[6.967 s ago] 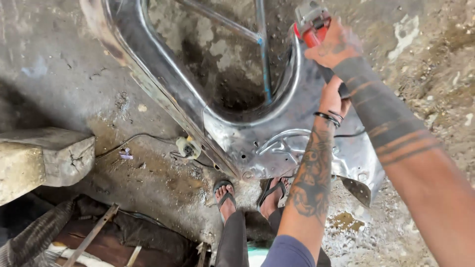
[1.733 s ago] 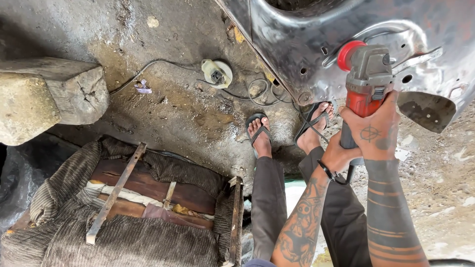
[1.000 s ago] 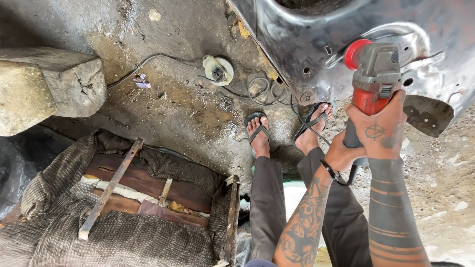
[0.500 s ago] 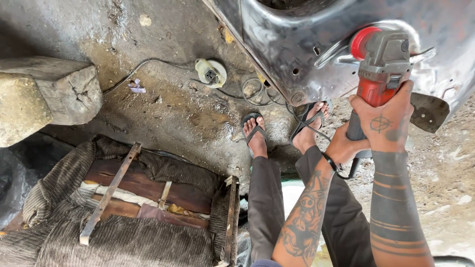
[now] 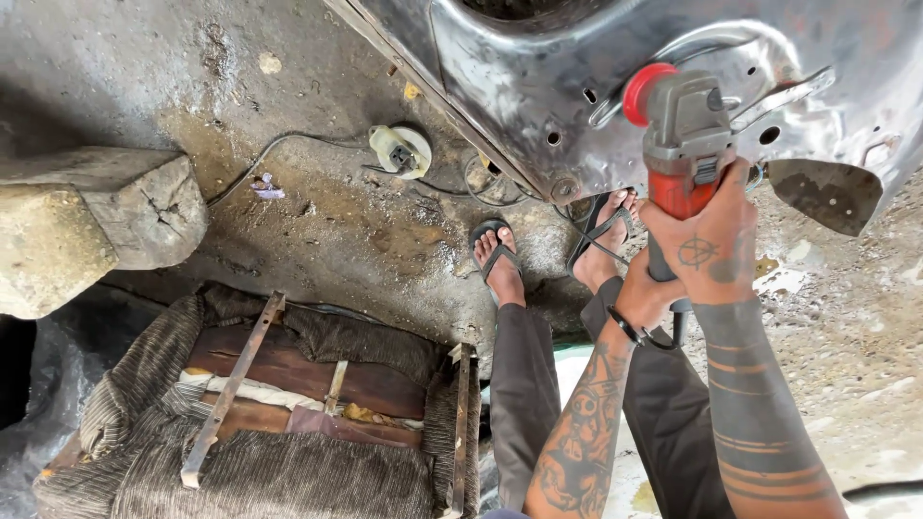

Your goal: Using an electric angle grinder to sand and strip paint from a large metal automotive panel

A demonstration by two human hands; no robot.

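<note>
Both hands' grip is clamped on the red angle grinder (image 5: 681, 144), left hand (image 5: 646, 293) half hidden behind right hand (image 5: 711, 245).

Stained concrete floor (image 5: 317, 221), a stone block (image 5: 87, 221) and a torn seat (image 5: 288, 413) in daylight.

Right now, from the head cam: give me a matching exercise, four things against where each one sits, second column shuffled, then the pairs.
Things:
1. red and grey angle grinder
2. large rough stone block
3. round pale cable reel socket
4. torn brown corduroy seat cushion with metal straps

Places:
A. lower left, on the ground beside the person's legs
B. on the ground just left of the bare metal car panel
C. gripped in the right hand, over the panel
D. far left edge, on the stained concrete

Pairs: 1-C, 2-D, 3-B, 4-A
</note>
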